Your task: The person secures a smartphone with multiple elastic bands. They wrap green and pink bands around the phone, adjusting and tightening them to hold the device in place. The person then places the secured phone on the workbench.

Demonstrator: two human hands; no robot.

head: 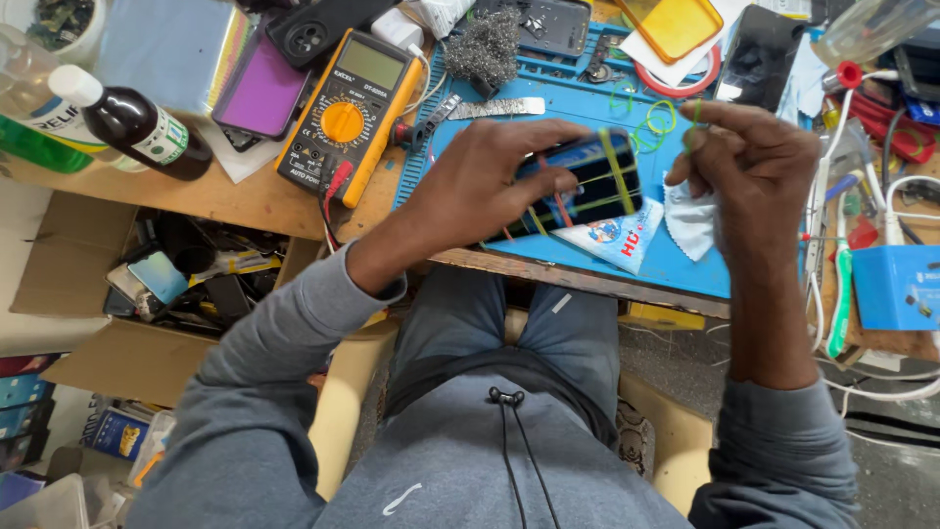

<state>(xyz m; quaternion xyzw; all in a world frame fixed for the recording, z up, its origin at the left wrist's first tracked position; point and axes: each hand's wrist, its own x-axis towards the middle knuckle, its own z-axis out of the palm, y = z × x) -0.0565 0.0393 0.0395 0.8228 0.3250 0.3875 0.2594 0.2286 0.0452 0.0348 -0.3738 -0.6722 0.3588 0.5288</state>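
Observation:
My left hand (485, 181) grips a dark smartphone (587, 181) wrapped with several yellow, red and green rubber bands, held over the blue work mat (676, 264). My right hand (749, 162) is raised beside the phone's right end, fingers pinched on a thin green rubber band (695, 118). A pale blue cloth (690, 220) and a small white printed packet (612, 240) lie on the mat under the phone.
A yellow multimeter (348, 108) with red lead, a dark bottle (137, 127), a purple phone (259, 93), steel wool (485, 44), loose rubber bands (651, 122), an orange case (676, 24) and cables at right. An open cardboard box (176, 274) of parts sits below the desk.

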